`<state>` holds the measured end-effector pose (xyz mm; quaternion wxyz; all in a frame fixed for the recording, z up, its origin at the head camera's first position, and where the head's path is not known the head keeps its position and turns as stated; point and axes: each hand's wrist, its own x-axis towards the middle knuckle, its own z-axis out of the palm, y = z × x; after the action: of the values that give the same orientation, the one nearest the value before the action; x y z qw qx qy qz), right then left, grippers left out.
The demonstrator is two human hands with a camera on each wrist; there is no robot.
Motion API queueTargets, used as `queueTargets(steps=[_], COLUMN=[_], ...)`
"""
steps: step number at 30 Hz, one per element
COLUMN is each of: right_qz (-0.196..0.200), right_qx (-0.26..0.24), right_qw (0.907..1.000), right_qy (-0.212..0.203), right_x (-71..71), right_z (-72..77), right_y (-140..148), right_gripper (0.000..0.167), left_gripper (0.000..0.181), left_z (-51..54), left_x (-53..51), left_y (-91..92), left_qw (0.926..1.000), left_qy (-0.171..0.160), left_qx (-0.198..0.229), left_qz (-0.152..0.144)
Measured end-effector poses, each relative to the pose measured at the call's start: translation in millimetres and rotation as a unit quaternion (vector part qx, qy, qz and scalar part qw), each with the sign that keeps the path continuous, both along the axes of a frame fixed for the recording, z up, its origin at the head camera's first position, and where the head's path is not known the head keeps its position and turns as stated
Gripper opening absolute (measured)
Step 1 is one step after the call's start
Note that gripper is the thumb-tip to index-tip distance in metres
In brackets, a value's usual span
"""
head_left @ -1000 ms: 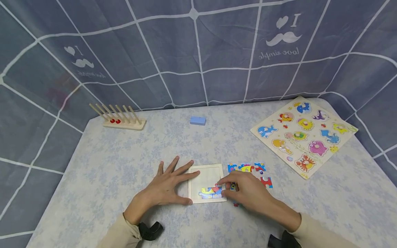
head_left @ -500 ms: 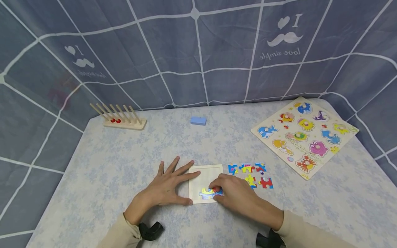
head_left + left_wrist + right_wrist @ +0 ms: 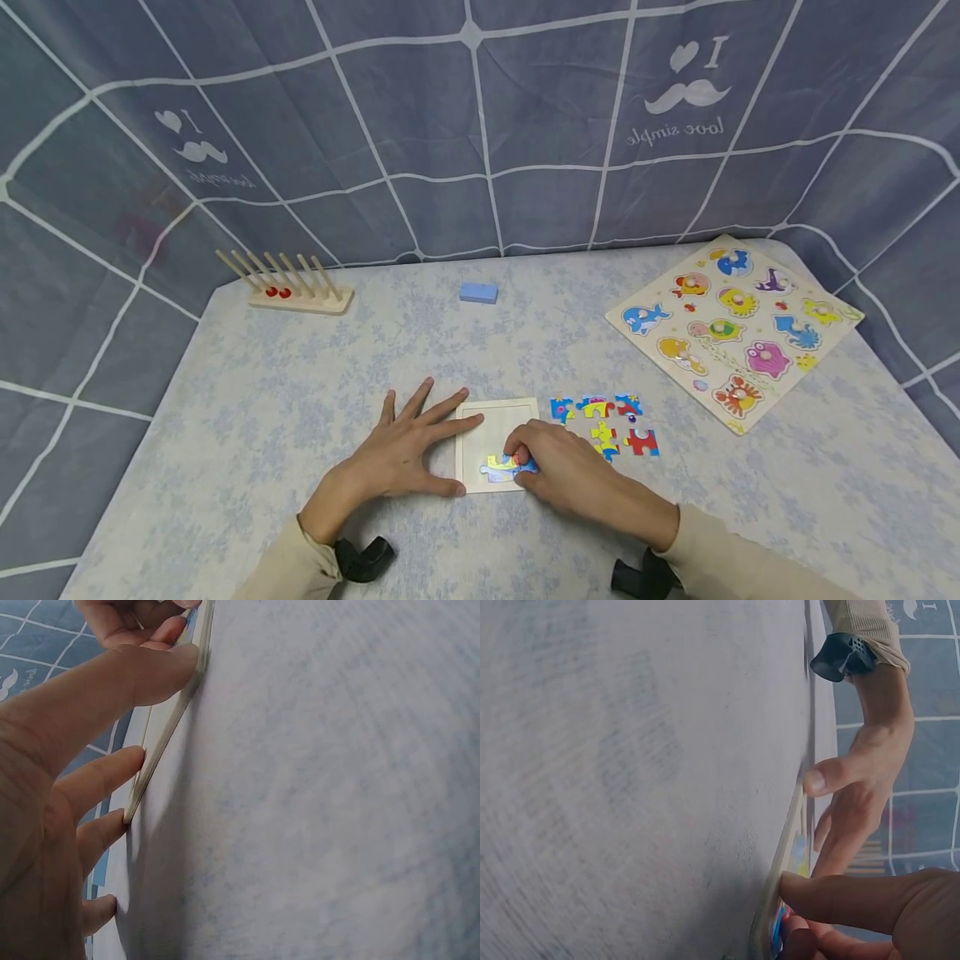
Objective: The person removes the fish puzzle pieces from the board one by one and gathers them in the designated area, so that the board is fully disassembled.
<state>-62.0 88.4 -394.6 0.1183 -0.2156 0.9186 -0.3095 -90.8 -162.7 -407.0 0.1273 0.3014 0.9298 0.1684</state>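
Observation:
In the head view my left hand (image 3: 408,442) lies with fingers spread at the left side of a shallow wooden puzzle tray (image 3: 471,408). Its thumb and index finger touch the tray's edge, as the left wrist view also shows. Several joined jigsaw pieces (image 3: 498,475), blue and yellow, lie in the tray's lower part. My right hand (image 3: 566,471) reaches over the lower right of the tray. Its thumb and curled fingers pinch a blue-and-red puzzle piece (image 3: 778,930) among the others; the hand hides most of it. In the right wrist view the thumb sits by the tray's edge.
Several loose jigsaw pieces (image 3: 596,407) lie right of the tray. A sea-animal peg board (image 3: 712,387) is at the right. Towards the back are a blue block (image 3: 478,292) and a wooden peg stand (image 3: 300,304) with red beads. A gridded curtain (image 3: 480,208) hangs behind.
My right hand has moved left from the tray's right edge to over the joined pieces, then shifted little. Loose pieces to the right have come into view. The left hand stays put.

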Motion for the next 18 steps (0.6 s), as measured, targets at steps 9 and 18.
queueTargets(steps=[9, 18], right_qz=[0.026, 0.076], right_qx=[-0.041, -0.087], right_qw=[0.9988, 0.9932], right_qy=[-0.001, 0.014], right_x=[1.6, 3.1], right_z=[-2.7, -8.3], right_y=[3.9, 6.8], right_gripper=[0.026, 0.029], left_gripper=[0.083, 0.083], left_z=[1.8, 2.4], left_x=[-0.6, -0.3], left_y=[0.1, 0.0], left_qw=[1.0000, 0.9999], left_qy=[-0.005, -0.011], left_qx=[-0.002, -0.006], left_qz=[-0.004, 0.000])
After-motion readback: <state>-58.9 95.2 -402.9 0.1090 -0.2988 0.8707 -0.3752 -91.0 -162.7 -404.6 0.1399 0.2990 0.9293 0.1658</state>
